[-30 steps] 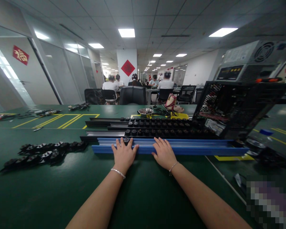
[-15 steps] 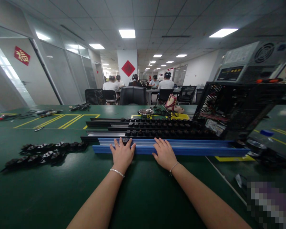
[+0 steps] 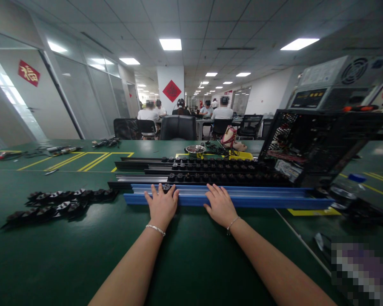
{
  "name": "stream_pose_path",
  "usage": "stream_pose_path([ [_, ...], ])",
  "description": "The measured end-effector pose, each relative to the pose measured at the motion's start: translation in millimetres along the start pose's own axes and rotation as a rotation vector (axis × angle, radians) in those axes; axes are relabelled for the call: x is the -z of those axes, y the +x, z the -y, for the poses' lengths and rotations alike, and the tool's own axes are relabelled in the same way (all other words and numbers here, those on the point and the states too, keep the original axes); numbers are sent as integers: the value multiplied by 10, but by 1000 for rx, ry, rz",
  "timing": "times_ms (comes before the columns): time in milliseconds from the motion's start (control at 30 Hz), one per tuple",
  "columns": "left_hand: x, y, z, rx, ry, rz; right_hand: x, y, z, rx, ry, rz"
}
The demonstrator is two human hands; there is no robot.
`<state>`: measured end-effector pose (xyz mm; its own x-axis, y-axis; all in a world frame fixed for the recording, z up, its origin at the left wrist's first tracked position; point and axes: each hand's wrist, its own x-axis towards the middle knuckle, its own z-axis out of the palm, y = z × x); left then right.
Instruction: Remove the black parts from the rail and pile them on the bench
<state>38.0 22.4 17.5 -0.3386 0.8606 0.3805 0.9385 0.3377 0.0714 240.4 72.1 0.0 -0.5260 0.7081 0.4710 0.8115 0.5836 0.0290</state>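
A long blue rail (image 3: pixel 261 201) with a silvery channel lies crosswise in front of me. My left hand (image 3: pixel 161 205) rests on its left part, open, with the fingers spread around a small round black socket module (image 3: pixel 166 187) in the channel. Whether the fingertips press on the module I cannot tell. My right hand (image 3: pixel 221 206) lies on the rail near its middle, open, the fingers stretched forward and the thumb apart at the front edge. Another dark piece (image 3: pixel 321 192) sits at the rail's right end.
Behind are black rails (image 3: pixel 124 183) holding rows of black modules. Loose module strips (image 3: pixel 64 208) lie at left. A metal bowl (image 3: pixel 195 149) stands farther back. On the right are an open computer case (image 3: pixel 319 144) and a blue-capped bottle (image 3: pixel 346 191). Several people sit beyond the table.
My left hand has slid slightly left along the blue rail, and the module between its fingers has shifted a little left too. The right hand has stayed in place.
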Motion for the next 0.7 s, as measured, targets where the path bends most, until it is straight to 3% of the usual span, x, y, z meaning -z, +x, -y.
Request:
stream_pose_path([
  [700,-81,52,96,29,-20,-62,-11,3,-9,14,-22,-18],
])
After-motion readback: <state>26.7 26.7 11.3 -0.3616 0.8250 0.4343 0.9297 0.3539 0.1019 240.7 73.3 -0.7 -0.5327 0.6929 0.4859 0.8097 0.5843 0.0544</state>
